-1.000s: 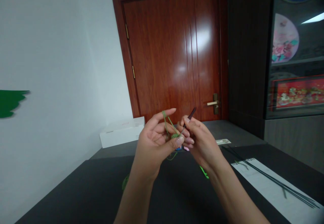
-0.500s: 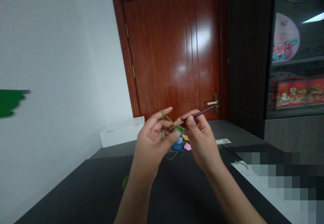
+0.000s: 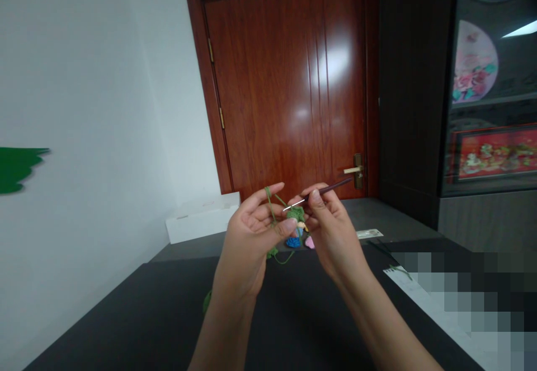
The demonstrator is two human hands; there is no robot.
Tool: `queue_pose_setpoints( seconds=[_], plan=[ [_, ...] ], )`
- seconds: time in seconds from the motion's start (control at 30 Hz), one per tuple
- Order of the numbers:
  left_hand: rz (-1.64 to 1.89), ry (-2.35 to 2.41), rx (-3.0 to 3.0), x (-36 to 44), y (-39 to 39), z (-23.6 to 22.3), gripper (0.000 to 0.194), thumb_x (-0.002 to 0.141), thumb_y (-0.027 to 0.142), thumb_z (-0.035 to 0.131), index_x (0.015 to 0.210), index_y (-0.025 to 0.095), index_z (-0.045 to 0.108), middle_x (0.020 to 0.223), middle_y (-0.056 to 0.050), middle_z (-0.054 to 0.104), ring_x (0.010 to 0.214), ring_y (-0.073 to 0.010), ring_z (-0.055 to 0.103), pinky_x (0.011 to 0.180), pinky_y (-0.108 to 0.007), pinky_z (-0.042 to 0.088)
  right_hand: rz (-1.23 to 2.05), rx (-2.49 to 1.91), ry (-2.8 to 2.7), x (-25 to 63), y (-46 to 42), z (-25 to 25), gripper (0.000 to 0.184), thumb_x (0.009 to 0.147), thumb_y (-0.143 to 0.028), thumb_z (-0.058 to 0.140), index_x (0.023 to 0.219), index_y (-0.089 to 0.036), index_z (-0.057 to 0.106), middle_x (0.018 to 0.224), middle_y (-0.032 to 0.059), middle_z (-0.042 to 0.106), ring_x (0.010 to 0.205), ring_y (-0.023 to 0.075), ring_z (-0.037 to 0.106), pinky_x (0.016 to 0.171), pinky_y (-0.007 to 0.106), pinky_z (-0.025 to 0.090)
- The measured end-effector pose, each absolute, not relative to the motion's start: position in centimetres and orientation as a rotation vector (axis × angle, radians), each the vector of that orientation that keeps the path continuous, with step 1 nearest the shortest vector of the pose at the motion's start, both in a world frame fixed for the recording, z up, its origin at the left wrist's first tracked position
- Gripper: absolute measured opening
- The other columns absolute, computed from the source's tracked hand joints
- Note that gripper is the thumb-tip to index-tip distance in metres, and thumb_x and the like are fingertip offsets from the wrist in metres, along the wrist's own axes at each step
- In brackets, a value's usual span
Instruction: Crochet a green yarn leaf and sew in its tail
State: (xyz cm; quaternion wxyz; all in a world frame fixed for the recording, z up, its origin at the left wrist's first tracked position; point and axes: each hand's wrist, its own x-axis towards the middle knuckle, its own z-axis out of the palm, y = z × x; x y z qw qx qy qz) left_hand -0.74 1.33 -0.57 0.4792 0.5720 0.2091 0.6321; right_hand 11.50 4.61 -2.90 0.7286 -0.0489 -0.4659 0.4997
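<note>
Between thumb and fingers, my left hand [image 3: 255,222] pinches a small green crochet piece [image 3: 296,213]. Green yarn [image 3: 271,202] loops over its raised index finger and runs down to the work. My right hand [image 3: 329,222] grips a crochet hook [image 3: 329,187] with a dark handle, its thin metal shaft pointing left at the top of the green piece. Fingers of the right hand also come close to the piece's right edge; whether they touch it I cannot tell. Part of a green yarn ball [image 3: 207,302] shows behind my left forearm.
Beyond the hands lie a blue crochet piece [image 3: 293,242] and a pink one [image 3: 310,242]. A white box [image 3: 203,217] stands at the back left against the wall. On the right are white paper [image 3: 423,295] with green strands and a small packet [image 3: 370,233].
The crochet hook has tilted flatter, its handle end dropping slightly left. The green piece has turned and shows more of its face. More green shows under my left hand.
</note>
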Motion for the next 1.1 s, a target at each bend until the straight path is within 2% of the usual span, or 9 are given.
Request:
queue_pose_setpoints(
  seconds=[0.13,0.3,0.6,0.73,0.87,1.0,1.1],
  plan=[
    [1.540,0.503,1.400,-0.7,1.2,-0.4,0.077,0.070,0.010,0.087,0.139,0.011,0.052,0.076,0.000,0.071,0.068,-0.0128,0.064,0.065,-0.024,0.053,1.085,-0.165,-1.087,11.6,4.6,-2.9,0.022,0.087,-0.042,0.076,0.088,-0.022,0.066,0.082,0.0003,0.072,0.074,0.0146,0.066,0.064,0.025,0.053],
    [1.626,0.509,1.470,-0.7,1.1,-0.3,0.084,0.069,0.008,0.087,0.142,0.019,0.048,0.069,0.005,0.068,0.062,-0.0125,0.063,0.062,-0.023,0.052,0.878,-0.181,-1.312,12.6,4.7,-2.6,0.016,0.087,-0.035,0.077,0.083,-0.022,0.067,0.085,0.0012,0.074,0.082,0.0164,0.068,0.077,0.030,0.054],
    [1.742,0.563,1.574,-0.6,1.0,-0.4,0.072,0.075,0.011,0.083,0.139,0.019,0.050,0.071,0.004,0.067,0.061,-0.0110,0.062,0.063,-0.022,0.052,0.588,-0.262,-1.513,13.8,4.2,-1.9,0.009,0.089,-0.028,0.075,0.085,-0.023,0.069,0.089,0.0023,0.071,0.088,0.0193,0.068,0.083,0.035,0.052],
    [1.766,0.579,1.580,-0.5,0.9,-0.4,0.070,0.076,0.010,0.081,0.138,0.020,0.051,0.073,0.003,0.069,0.063,-0.0117,0.063,0.064,-0.023,0.053,0.547,-0.253,-1.485,13.3,4.5,-2.0,0.009,0.086,-0.026,0.077,0.083,-0.023,0.070,0.085,0.0016,0.070,0.086,0.0186,0.067,0.080,0.033,0.053],
    [1.761,0.527,1.472,-0.3,0.9,-0.5,0.066,0.078,0.012,0.081,0.137,0.019,0.052,0.078,0.002,0.068,0.070,-0.0129,0.066,0.068,-0.023,0.056,0.621,-0.242,-1.308,12.4,4.6,-2.4,0.009,0.085,-0.024,0.079,0.081,-0.023,0.070,0.081,0.0002,0.069,0.077,0.0158,0.066,0.072,0.029,0.054],
    [1.721,0.472,1.371,-0.3,0.8,-0.4,0.074,0.076,0.008,0.082,0.141,0.016,0.049,0.080,0.001,0.070,0.072,-0.0128,0.067,0.072,-0.023,0.057,0.613,-0.225,-1.245,11.9,4.4,-2.6,0.009,0.084,-0.022,0.079,0.081,-0.022,0.071,0.080,0.0000,0.068,0.075,0.0148,0.067,0.069,0.027,0.055],
    [1.710,0.463,1.349,-0.2,0.7,-0.2,0.078,0.074,0.005,0.082,0.143,0.015,0.046,0.079,-0.001,0.071,0.074,-0.0132,0.067,0.072,-0.023,0.057,0.465,-0.222,-1.270,12.0,4.6,-3.0,0.007,0.086,-0.020,0.077,0.083,-0.022,0.070,0.081,0.0001,0.068,0.077,0.0156,0.067,0.070,0.028,0.055]
  ],
)
